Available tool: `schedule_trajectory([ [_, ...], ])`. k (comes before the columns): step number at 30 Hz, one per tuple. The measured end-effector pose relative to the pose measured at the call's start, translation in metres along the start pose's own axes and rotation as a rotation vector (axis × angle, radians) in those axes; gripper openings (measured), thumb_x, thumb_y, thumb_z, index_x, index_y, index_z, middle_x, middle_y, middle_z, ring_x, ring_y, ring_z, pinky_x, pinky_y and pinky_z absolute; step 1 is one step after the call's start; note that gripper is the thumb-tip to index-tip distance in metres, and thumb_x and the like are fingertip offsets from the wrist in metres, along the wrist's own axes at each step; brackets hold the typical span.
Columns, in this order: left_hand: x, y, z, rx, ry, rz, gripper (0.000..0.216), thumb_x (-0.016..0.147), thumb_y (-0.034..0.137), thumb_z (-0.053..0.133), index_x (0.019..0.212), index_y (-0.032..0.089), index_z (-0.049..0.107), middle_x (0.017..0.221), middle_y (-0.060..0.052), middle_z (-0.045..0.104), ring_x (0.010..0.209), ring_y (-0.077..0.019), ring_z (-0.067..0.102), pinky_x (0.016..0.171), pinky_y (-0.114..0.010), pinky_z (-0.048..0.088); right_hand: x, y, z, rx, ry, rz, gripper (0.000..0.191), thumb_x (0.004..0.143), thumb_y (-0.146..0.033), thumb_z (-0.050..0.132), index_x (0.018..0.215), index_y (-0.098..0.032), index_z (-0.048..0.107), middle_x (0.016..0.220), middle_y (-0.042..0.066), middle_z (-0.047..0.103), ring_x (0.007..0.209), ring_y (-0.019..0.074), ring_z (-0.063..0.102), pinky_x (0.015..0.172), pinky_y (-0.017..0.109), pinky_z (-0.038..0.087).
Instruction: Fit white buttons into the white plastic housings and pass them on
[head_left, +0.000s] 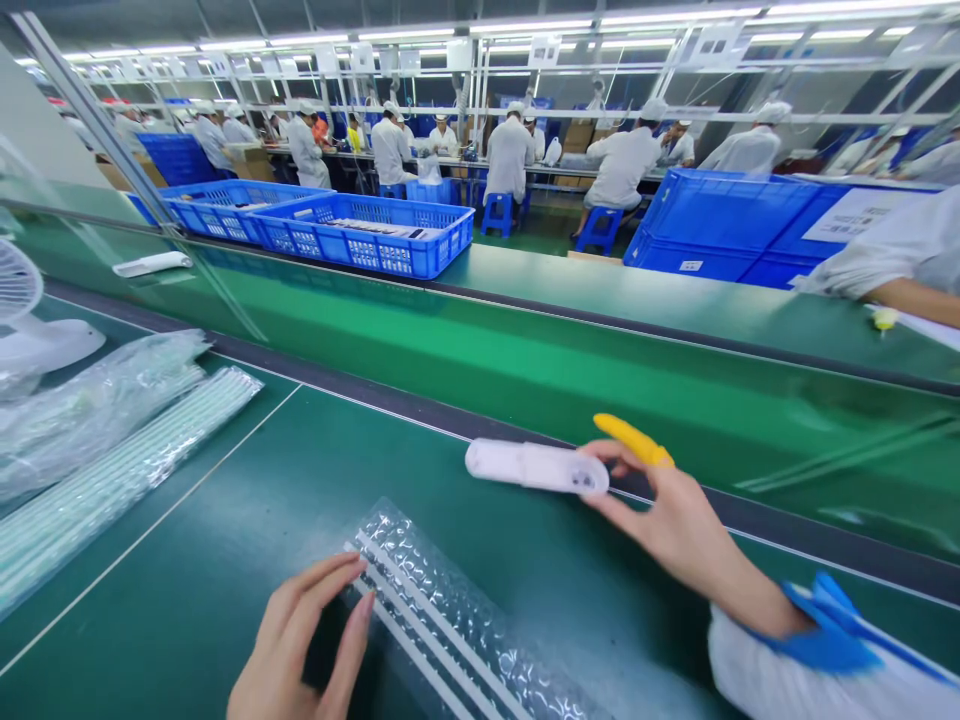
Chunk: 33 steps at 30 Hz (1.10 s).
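My right hand (664,510) grips one end of a long white plastic casing (525,466) with rounded ends, held level above the green bench. A small dark detail shows on the end by my fingers. A yellow finger cot (634,440) sticks up from one finger of this hand. My left hand (307,630) is at the near end of several thin white strips (427,625), thumb and fingers apart. Its fingertips touch or hover at the strips' edge; I cannot tell which. The strips lie in or on a clear bubbly plastic sleeve (465,600).
Clear bags of pale strips (127,450) lie at left, beside a white fan (45,330). A green conveyor belt (450,345) runs past the bench. Beyond it, blue crates (450,245) and another white casing (152,264) stand on a ledge. A co-worker's sleeve (892,245) reaches in from the right.
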<state>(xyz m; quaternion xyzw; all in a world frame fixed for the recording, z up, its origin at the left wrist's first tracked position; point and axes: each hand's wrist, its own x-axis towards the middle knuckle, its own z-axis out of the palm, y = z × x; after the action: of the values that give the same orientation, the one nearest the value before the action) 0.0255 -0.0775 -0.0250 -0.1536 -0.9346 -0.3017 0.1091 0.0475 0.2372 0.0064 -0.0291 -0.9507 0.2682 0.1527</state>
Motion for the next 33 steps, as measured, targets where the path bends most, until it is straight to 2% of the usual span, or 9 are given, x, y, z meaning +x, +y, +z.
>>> schedule_trajectory([
  [3, 0.008, -0.011, 0.007, 0.097, -0.056, 0.005, 0.035, 0.082, 0.047, 0.043, 0.108, 0.026, 0.051, 0.111, -0.007, 0.057, 0.098, -0.0266, 0.056, 0.069, -0.036, 0.054, 0.037, 0.033, 0.001, -0.131, 0.116, 0.105, 0.017, 0.072, -0.029, 0.053, 0.087, -0.020, 0.055, 0.087, 0.005, 0.066, 0.074, 0.0217, 0.061, 0.068, 0.037, 0.050],
  [9, 0.018, -0.022, 0.010, 0.190, -0.053, 0.022, 0.046, 0.084, 0.049, 0.036, 0.116, 0.017, 0.045, 0.113, -0.014, 0.051, 0.100, -0.0326, 0.048, 0.078, -0.047, 0.045, 0.075, 0.078, 0.002, -0.185, 0.149, 0.181, 0.016, 0.065, -0.029, 0.054, 0.076, -0.019, 0.057, 0.079, 0.008, 0.066, 0.075, 0.0282, 0.061, 0.066, 0.043, 0.049],
  [14, 0.023, -0.024, 0.015, 0.169, -0.073, -0.031, 0.042, 0.083, 0.049, 0.037, 0.104, 0.016, 0.052, 0.103, -0.013, 0.049, 0.092, -0.0313, 0.048, 0.075, -0.045, 0.044, 0.062, 0.066, -0.002, -0.203, 0.230, 0.158, 0.038, 0.064, -0.032, 0.056, 0.097, -0.012, 0.054, 0.101, 0.018, 0.060, 0.097, 0.0361, 0.050, 0.081, 0.052, 0.040],
  [16, 0.024, -0.024, 0.017, 0.092, -0.058, -0.063, 0.037, 0.081, 0.050, 0.040, 0.094, 0.019, 0.055, 0.098, -0.011, 0.051, 0.089, -0.0297, 0.049, 0.075, -0.045, 0.044, 0.045, 0.047, 0.000, -0.181, 0.236, 0.130, 0.041, 0.068, -0.033, 0.054, 0.103, -0.012, 0.052, 0.107, 0.017, 0.058, 0.099, 0.0330, 0.049, 0.082, 0.049, 0.040],
  [18, 0.025, -0.023, 0.016, -0.037, -0.054, -0.134, 0.033, 0.078, 0.051, 0.044, 0.083, 0.021, 0.056, 0.093, -0.009, 0.055, 0.084, -0.0276, 0.051, 0.076, -0.045, 0.042, 0.024, 0.022, 0.008, -0.105, 0.142, 0.089, 0.026, 0.074, -0.032, 0.050, 0.096, -0.018, 0.055, 0.098, 0.009, 0.063, 0.085, 0.0235, 0.056, 0.075, 0.038, 0.046],
  [20, 0.026, -0.020, 0.012, -0.211, -0.078, -0.261, 0.030, 0.076, 0.052, 0.047, 0.079, 0.022, 0.055, 0.089, -0.006, 0.060, 0.082, -0.0256, 0.055, 0.076, -0.043, 0.042, 0.004, -0.004, 0.017, 0.080, -0.081, 0.075, 0.016, 0.079, -0.029, 0.048, 0.090, -0.022, 0.057, 0.091, 0.003, 0.065, 0.072, 0.0166, 0.057, 0.069, 0.030, 0.048],
  [24, 0.031, -0.008, 0.003, -0.537, -0.048, -0.499, 0.032, 0.068, 0.052, 0.059, 0.080, 0.022, 0.055, 0.080, -0.001, 0.064, 0.081, -0.0207, 0.058, 0.073, -0.032, 0.046, -0.024, -0.042, 0.030, 0.347, -0.475, 0.177, 0.019, 0.085, -0.027, 0.042, 0.093, -0.024, 0.059, 0.090, 0.001, 0.064, 0.075, 0.0157, 0.055, 0.071, 0.031, 0.045],
  [27, 0.035, -0.003, -0.001, -0.675, 0.017, -0.592, 0.036, 0.063, 0.051, 0.066, 0.080, 0.021, 0.056, 0.073, 0.002, 0.063, 0.074, -0.0157, 0.058, 0.067, -0.023, 0.047, -0.029, -0.056, 0.030, 0.456, -0.600, 0.224, 0.020, 0.086, -0.029, 0.041, 0.092, -0.022, 0.060, 0.089, 0.002, 0.063, 0.081, 0.0174, 0.054, 0.074, 0.032, 0.043],
  [33, 0.038, -0.003, -0.002, -0.812, 0.094, -0.688, 0.039, 0.057, 0.047, 0.073, 0.081, 0.021, 0.059, 0.070, 0.003, 0.062, 0.068, -0.0112, 0.054, 0.056, -0.014, 0.046, -0.030, -0.063, 0.027, 0.701, -0.698, 0.314, 0.010, 0.078, -0.016, 0.047, 0.078, -0.016, 0.057, 0.075, 0.003, 0.063, 0.067, 0.0133, 0.054, 0.063, 0.026, 0.042],
])
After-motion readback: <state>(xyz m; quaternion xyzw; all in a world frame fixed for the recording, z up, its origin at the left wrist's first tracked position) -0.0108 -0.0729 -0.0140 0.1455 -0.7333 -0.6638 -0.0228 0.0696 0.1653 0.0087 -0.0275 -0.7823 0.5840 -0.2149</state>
